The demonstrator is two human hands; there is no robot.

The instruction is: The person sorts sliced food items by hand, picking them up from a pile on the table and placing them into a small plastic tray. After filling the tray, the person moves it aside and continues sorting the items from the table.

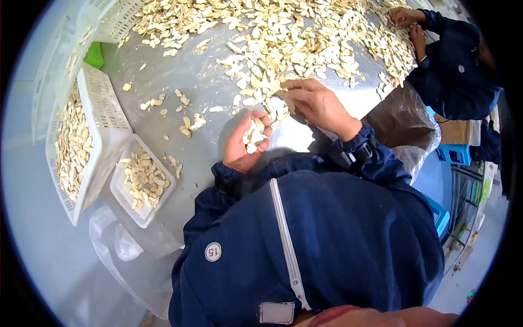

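Observation:
My left hand is cupped palm up over the metal table, its fingers curled round several pale dried slices. To its right, my right hand reaches to the near edge of a large heap of the same slices. Its fingers are bent together at the slices, and what lies between the fingertips is hidden. A narrow tongue of slices runs from the heap down between my two hands.
A white perforated basket full of slices stands at the left, beside a small white tray of slices. Loose slices dot the metal table. At the right are a clear plastic bag and a co-worker's hands at the heap.

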